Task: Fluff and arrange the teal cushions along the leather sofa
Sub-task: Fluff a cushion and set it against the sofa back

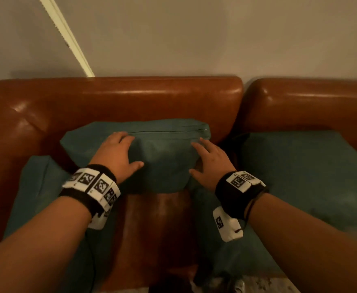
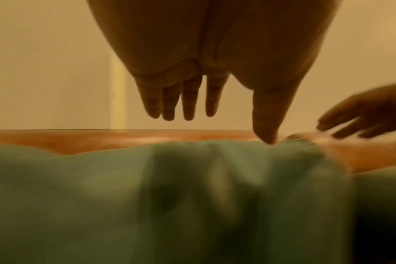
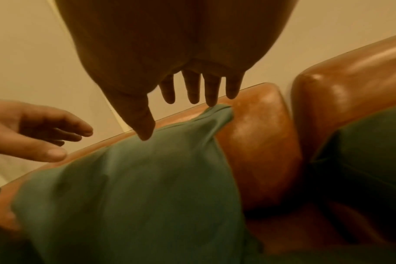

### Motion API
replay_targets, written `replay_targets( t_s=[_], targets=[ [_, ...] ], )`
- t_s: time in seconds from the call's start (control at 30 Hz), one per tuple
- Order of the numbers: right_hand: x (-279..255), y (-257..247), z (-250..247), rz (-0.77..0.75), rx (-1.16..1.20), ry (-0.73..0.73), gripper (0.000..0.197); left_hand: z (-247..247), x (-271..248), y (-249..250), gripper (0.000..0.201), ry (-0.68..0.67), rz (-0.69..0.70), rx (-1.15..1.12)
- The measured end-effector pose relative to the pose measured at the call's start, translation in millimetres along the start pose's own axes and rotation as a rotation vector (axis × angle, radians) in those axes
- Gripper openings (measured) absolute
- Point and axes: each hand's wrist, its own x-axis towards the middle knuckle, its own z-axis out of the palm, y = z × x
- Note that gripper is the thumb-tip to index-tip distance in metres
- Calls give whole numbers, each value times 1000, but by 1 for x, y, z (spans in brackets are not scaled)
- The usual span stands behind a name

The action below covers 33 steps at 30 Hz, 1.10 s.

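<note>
Two leather back sections of the sofa (image 1: 114,98) meet at a deep gap to the right of the cushion being worked, and that gap looks like the main hazard: a hard pat on the right side could push the cushion's zipped corner down into it, or knock the whole thing sideways.

Next in size, a large teal cushion (image 1: 300,176) lies flat on the right-hand seat, and another flat cushion (image 1: 40,197) lies on the left seat, under the left forearm. Both still need standing up, I judge, and a careless elbow could drag the left one off the front edge.

Between them the middle cushion (image 1: 162,157) leans upright against the backrest, its lower edge on the bare leather seat. That slick leather may let the base slide forward, so the cushion slumps.

Smallest, the left hand (image 1: 118,155) and right hand (image 1: 210,161) hover at its two sides, each grip apart, fingers spread and holding nothing; the wrist views suggest only thumb tips near the fabric, though blur leaves contact uncertain.
</note>
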Motion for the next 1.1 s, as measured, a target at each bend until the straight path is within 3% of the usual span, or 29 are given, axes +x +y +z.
replay_targets(
  t_s=[0.1,0.27,0.43,0.57,0.7,0.8,0.93,1.1],
  targets=[
    [-38,50,-6,116,32,-7,78,16,-18,61,76,1,104,-51],
    [-107,155,-15,288,37,-16,75,68,-33,174,71,-184,149,-105],
    [-176,276,-25,345,29,24,72,141,-61,290,63,-308,47,-188],
    [-230,367,-35,379,-12,115,73,195,-82,358,70,-297,-156,-321],
    [-273,438,-47,585,12,175,82,217,-86,385,70,-157,-374,-450],
    [-280,477,-54,699,254,144,89,222,-83,389,67,-62,-511,-522],
    [-270,500,-44,742,674,70,70,236,-72,386,77,-104,-651,-574],
    [-268,499,-37,736,856,161,65,250,-70,371,82,-72,-761,-640]
  ],
)
